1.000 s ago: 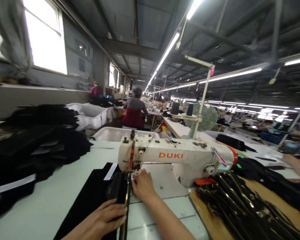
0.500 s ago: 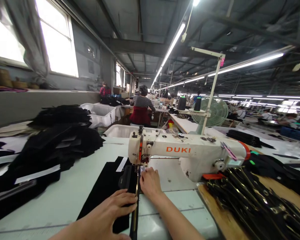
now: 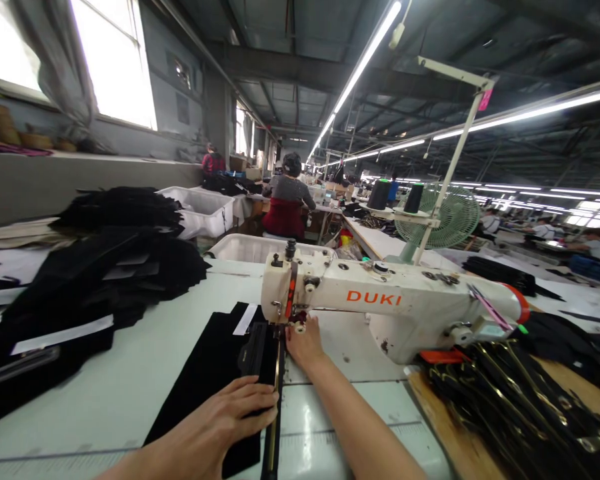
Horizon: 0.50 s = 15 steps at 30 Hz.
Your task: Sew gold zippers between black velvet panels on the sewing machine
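Note:
My left hand (image 3: 240, 413) lies flat on a black fabric panel (image 3: 195, 380), its fingertips at the edge of a black zipper with gold teeth (image 3: 274, 427). The zipper runs up along the panel's right edge to the needle area of a white sewing machine (image 3: 375, 297). Just right of the presser foot, my right hand (image 3: 306, 345) has its fingers bent, partly hidden behind the machine head; what they grip cannot be made out. A white strip (image 3: 245, 320) and a black zippered piece (image 3: 251, 350) show on the panel.
Black fabric pieces (image 3: 145, 273) are heaped at left. More gold-toothed zippers (image 3: 510, 393) lie on a wooden board at right. Beyond the machine stand white bins (image 3: 260, 248), black thread cones (image 3: 379, 195), a green fan (image 3: 455, 217) and a seated person (image 3: 290, 197).
My right hand has moved slightly forward, up beside the presser foot, and its fingers are now more hidden. My left hand keeps its place on the panel. The view has shifted a little.

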Tool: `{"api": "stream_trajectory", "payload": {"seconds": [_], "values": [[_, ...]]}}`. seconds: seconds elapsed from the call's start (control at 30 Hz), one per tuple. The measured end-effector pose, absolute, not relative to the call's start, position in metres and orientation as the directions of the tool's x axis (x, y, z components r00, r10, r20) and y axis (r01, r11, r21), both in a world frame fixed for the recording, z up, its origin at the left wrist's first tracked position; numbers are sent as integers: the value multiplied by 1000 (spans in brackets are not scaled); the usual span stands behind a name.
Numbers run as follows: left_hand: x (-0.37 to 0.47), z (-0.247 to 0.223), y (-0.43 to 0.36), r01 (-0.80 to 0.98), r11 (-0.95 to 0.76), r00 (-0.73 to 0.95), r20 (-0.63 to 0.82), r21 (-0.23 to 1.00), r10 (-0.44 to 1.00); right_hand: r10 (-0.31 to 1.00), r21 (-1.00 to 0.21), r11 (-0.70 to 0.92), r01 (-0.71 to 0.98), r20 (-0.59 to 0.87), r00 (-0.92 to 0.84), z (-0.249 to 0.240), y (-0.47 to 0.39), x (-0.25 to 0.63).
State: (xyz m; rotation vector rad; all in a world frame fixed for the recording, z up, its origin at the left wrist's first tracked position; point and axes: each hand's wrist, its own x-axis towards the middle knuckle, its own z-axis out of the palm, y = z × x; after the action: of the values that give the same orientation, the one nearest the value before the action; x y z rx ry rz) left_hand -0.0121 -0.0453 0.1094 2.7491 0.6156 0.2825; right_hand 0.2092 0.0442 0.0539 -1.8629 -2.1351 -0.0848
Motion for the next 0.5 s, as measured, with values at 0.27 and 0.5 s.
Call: {"api": "stream_trajectory", "payload": {"seconds": [0.27, 0.5], "values": [[-16, 101, -47, 349, -898, 866, 275, 267, 418, 907, -211, 310, 927, 358, -222, 61, 16, 239], [-16, 79, -32, 266, -916, 868, 339, 300, 363, 785, -239, 588, 773, 398, -474, 53, -3, 231]]}}
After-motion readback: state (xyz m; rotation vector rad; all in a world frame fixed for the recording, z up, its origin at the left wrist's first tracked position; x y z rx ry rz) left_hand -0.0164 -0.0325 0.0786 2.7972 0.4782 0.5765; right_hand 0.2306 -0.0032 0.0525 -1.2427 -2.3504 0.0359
